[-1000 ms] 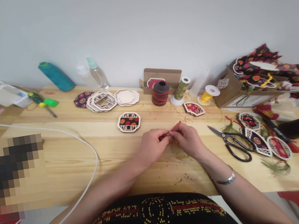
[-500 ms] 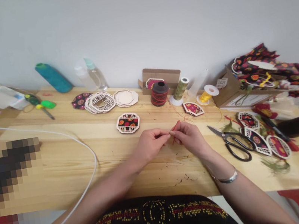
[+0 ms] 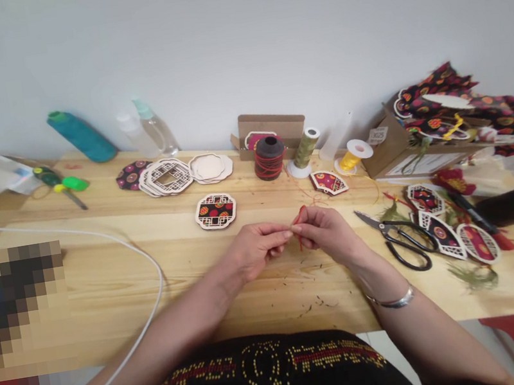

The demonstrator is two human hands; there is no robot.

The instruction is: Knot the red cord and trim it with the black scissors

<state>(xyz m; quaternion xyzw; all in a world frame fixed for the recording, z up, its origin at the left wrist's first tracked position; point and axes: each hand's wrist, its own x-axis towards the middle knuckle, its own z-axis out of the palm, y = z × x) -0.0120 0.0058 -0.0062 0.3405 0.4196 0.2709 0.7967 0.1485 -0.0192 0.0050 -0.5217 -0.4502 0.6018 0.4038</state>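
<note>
Wooden table (image 3: 183,250), grey wall (image 3: 215,49), left fingers (image 3: 277,239) and right fingers (image 3: 310,231) pinching 1 red cord (image 3: 298,216)

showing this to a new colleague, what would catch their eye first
Probably the left hand and right hand, fingertips meeting at a thin red cord in the centre. Then perhaps the black-handled scissors to their right and the tilted teal cone at back left.

Your thread (image 3: 300,213) is bright red, your top (image 3: 266,373) is black with yellow dots and dark red bands, and your bracelet (image 3: 394,301) is silvery. Your pale-framed piece (image 3: 216,212) has black fabric with red and orange round motifs. The cone (image 3: 82,136) is teal btw, your little spool (image 3: 349,159) is yellow, and your scissors (image 3: 385,230) have black handles.
</note>
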